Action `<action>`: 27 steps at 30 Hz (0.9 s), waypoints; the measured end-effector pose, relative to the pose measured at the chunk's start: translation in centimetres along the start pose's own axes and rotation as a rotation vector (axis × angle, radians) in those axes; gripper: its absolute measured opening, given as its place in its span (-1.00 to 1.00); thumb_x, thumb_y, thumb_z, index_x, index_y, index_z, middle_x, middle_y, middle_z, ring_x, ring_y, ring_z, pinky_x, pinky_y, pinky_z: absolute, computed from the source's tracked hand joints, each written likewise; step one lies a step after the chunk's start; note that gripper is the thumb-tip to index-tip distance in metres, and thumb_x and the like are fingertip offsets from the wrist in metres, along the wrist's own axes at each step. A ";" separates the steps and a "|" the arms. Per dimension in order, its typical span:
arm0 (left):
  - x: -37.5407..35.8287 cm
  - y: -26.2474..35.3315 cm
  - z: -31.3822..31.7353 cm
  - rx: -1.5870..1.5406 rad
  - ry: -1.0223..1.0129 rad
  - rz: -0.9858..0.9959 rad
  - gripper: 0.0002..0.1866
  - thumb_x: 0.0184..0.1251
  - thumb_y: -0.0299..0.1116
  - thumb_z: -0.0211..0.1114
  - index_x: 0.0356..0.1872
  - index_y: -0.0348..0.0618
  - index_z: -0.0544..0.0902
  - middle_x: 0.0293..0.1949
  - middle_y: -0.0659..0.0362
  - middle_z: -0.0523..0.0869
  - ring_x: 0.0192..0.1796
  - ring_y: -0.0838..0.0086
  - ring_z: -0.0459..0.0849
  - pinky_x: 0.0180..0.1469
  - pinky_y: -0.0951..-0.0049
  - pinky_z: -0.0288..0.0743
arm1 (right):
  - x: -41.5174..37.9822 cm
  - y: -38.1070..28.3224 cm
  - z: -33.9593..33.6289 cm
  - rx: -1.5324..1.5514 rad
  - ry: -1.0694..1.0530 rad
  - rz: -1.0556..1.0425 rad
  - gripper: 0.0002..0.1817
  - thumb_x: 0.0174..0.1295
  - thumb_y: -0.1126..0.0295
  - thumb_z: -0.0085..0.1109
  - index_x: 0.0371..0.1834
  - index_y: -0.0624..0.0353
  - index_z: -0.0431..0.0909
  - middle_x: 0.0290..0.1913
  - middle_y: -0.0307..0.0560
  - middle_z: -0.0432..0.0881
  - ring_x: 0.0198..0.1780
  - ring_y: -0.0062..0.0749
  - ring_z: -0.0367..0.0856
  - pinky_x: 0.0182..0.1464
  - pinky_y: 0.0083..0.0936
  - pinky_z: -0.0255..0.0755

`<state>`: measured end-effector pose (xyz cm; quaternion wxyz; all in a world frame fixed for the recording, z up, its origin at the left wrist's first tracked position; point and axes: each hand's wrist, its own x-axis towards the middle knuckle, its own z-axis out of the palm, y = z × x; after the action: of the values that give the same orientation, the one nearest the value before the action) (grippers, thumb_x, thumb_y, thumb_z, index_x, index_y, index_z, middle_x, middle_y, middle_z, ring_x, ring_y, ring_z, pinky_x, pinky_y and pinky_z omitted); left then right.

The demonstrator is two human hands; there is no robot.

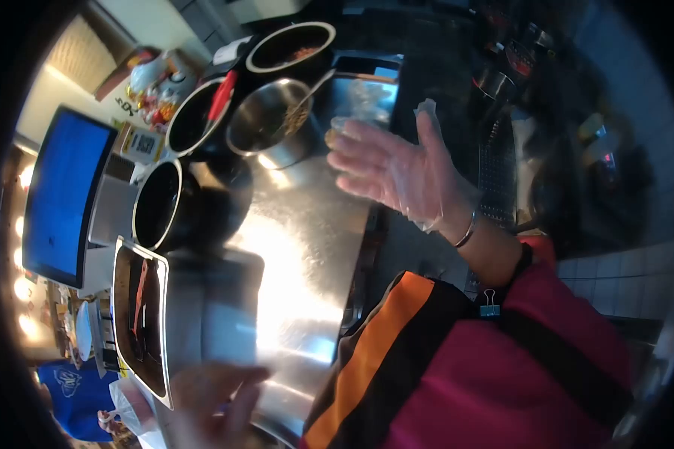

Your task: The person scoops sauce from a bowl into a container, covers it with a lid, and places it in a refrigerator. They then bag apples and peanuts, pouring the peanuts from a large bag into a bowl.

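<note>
My right hand (401, 168), in a clear plastic glove with a bracelet at the wrist, is held palm up with fingers and thumb spread; it holds nothing. It is beside the steel counter's edge, near a steel pot (251, 123) containing brown food bits and a spoon. My left hand (221, 400) is strongly blurred at the bottom, over the counter (299, 292), by the end of a rectangular pan (163, 329) of dark contents with a red-brown utensil. Whether its fingers grip anything cannot be made out.
Dark round pots (157, 202) line the counter's far side, one with a red handle (222, 96). A shiny tray (367, 97) lies past the steel pot. Behind stand a blue-screened monitor (67, 194), figurines (161, 86) and a blue bag (71, 396).
</note>
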<state>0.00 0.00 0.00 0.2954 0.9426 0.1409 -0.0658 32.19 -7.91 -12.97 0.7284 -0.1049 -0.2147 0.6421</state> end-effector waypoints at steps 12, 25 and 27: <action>40.5 12.6 18.6 -1.328 0.323 0.222 -0.64 0.39 -0.19 -0.18 -0.13 -0.30 0.43 -0.17 -0.02 0.57 -0.12 0.37 0.57 -0.04 0.46 0.42 | -13.4 -13.4 -6.7 0.069 0.193 -0.288 -0.12 0.15 -0.30 -0.53 0.29 0.27 -0.04 0.32 -0.04 0.03 0.35 -0.37 -0.05 0.35 -0.44 -0.18; 52.2 26.0 30.3 -1.393 -0.304 0.089 -0.63 0.37 -0.16 -0.17 -0.19 -0.34 0.36 -0.21 -0.06 0.51 -0.19 0.14 0.55 -0.09 0.14 0.43 | -29.9 -15.3 -10.1 0.004 0.748 -0.871 -0.38 0.27 0.01 -0.21 0.24 0.24 0.08 0.24 -0.04 0.17 0.26 -0.36 0.14 0.28 -0.45 0.05; 52.5 28.4 31.2 -1.346 -0.432 0.184 -0.54 0.36 -0.09 -0.19 -0.04 -0.36 0.31 -0.08 -0.13 0.47 -0.08 0.08 0.52 -0.01 0.03 0.38 | -32.5 -15.0 -8.8 0.063 0.796 -0.975 -0.36 0.23 -0.02 -0.15 0.21 0.26 0.13 0.19 -0.03 0.23 0.21 -0.33 0.22 0.24 -0.43 0.13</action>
<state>57.36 -28.32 -21.08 0.8390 0.5296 0.0090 -0.1248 46.82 -40.98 -20.15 0.9642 -0.2046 0.0689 0.1538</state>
